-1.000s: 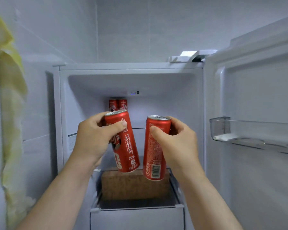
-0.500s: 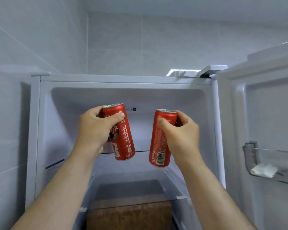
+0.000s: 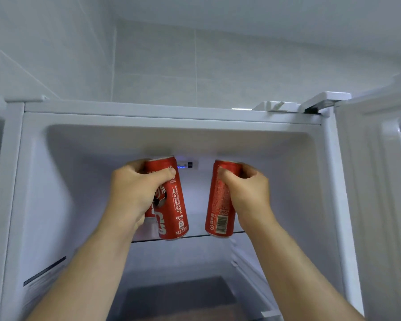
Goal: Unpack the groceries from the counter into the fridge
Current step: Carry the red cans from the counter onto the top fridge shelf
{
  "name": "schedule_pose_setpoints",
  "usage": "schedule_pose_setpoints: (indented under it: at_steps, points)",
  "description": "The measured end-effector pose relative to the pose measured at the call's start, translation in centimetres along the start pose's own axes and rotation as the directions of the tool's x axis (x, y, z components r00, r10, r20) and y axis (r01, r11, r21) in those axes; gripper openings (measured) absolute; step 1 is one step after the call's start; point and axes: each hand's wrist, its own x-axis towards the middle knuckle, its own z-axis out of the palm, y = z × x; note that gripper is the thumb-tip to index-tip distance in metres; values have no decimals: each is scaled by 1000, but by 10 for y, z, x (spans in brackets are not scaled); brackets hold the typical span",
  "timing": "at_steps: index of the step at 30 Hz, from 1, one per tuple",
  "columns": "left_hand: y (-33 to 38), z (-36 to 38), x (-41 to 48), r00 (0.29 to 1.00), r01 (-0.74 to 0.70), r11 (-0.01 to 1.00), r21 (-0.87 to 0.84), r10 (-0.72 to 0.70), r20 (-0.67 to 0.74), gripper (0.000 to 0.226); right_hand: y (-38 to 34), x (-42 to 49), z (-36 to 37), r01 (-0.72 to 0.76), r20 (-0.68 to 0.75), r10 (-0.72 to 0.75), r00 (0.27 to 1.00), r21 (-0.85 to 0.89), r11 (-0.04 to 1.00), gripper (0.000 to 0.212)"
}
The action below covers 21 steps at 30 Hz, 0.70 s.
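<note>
The white fridge (image 3: pixel 35 181) stands open in front of me. My left hand (image 3: pixel 134 193) grips a tall red cola can (image 3: pixel 174 209) around its upper half. My right hand (image 3: pixel 248 193) grips a second red cola can (image 3: pixel 219 216) the same way. Both cans are upright, slightly tilted, and held side by side inside the top compartment. Their bases hang level with the front edge of the glass shelf (image 3: pixel 195 237). The back of the shelf is hidden behind the cans and hands.
The open fridge door (image 3: pixel 380 181) stands at the right. A small control panel with a blue light (image 3: pixel 185 164) sits on the back wall between the cans. A lower compartment with a dark floor (image 3: pixel 176 295) lies below. Tiled wall rises above the fridge.
My view has tilted upward, and both hands have carried the cans up and further into the top compartment. The two cans seen earlier at the back of the shelf are now hidden.
</note>
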Motion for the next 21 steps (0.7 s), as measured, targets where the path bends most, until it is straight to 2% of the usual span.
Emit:
schedule_pose_setpoints:
  at_steps: [5,12,21]
  points:
    - [-8,6,6,999,53,998,32,-53,-2,18,15,12,2,-30,61,32,998,-31,999,4]
    - [-20,10,28,998,61,993,97,-59,-27,15,31,32,13,-10,95,15,995,-52,999,6]
    - [-41,10,51,996,90,976,201,-84,-36,16,51,55,21,-52,152,61,987,-62,997,10]
